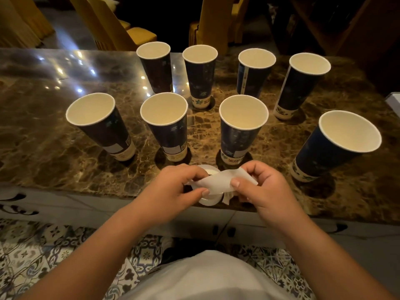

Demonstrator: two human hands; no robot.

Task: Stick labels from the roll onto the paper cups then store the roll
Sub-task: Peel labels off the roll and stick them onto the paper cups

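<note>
Several dark blue paper cups with cream insides stand upright in two rows on the marble table (pixel 54 161); the nearest are one (pixel 242 128) just beyond my hands and one (pixel 166 124) to its left. Over the table's near edge my left hand (pixel 173 191) holds the white label roll (pixel 210 199), which is mostly hidden beneath the strip. My right hand (pixel 262 187) pinches the free end of the white label strip (pixel 218 182) pulled from the roll. The strip stretches between both hands.
Yellow upholstered chairs (pixel 134 33) stand beyond the table's far side. A white object (pixel 394 102) pokes in at the right edge. Patterned floor tiles (pixel 32 256) lie below, and my white shirt fills the bottom middle.
</note>
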